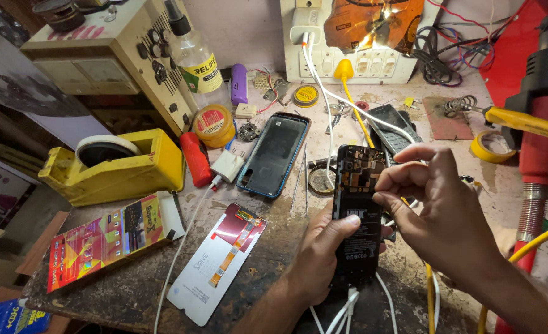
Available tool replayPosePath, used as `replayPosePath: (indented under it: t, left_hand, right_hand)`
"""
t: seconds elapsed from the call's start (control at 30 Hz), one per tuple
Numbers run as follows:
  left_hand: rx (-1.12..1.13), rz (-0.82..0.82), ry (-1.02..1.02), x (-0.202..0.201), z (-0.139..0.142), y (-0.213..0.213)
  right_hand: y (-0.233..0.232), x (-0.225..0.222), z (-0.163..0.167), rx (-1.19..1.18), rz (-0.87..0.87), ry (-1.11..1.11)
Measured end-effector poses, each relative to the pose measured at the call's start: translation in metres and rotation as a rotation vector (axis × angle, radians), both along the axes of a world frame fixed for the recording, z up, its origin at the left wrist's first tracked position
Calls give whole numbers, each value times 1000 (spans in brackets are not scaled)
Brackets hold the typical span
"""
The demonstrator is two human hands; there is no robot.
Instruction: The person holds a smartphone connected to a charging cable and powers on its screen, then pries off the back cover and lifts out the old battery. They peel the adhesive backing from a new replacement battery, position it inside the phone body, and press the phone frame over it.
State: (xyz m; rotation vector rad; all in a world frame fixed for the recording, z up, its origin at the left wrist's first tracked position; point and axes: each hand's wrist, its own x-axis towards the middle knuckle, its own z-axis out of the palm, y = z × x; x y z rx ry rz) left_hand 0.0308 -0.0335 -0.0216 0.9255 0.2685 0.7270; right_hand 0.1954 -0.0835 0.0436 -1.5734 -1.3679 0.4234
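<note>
Opened black phone (355, 210) stands gripped from below by the left hand (320, 250), while the right hand's (437, 210) pinched fingertips (382, 188) touch its side.

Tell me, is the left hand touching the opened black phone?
Touching. The head view shows the left hand gripping the opened black phone, with its thumb pressed across the phone's lower back.

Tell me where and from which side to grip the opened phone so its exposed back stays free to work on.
Grip the opened phone by its long edges near the lower end, coming from below, as the left hand does. It stands tilted with its circuit board facing up, so the upper half stays clear for the right hand. A white cable plugs into its bottom edge; avoid it.
</note>
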Motion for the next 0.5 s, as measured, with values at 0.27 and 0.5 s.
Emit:
replayPosePath:
  t: [0.27,0.5]
  left_hand:
    - [-34,-10,-4,0,2,1]
    - [-238,-27,-98,0,5,2]
  right_hand:
    - [1,0,-2,-32,28,48]
    - [2,0,-11,72,55,34]
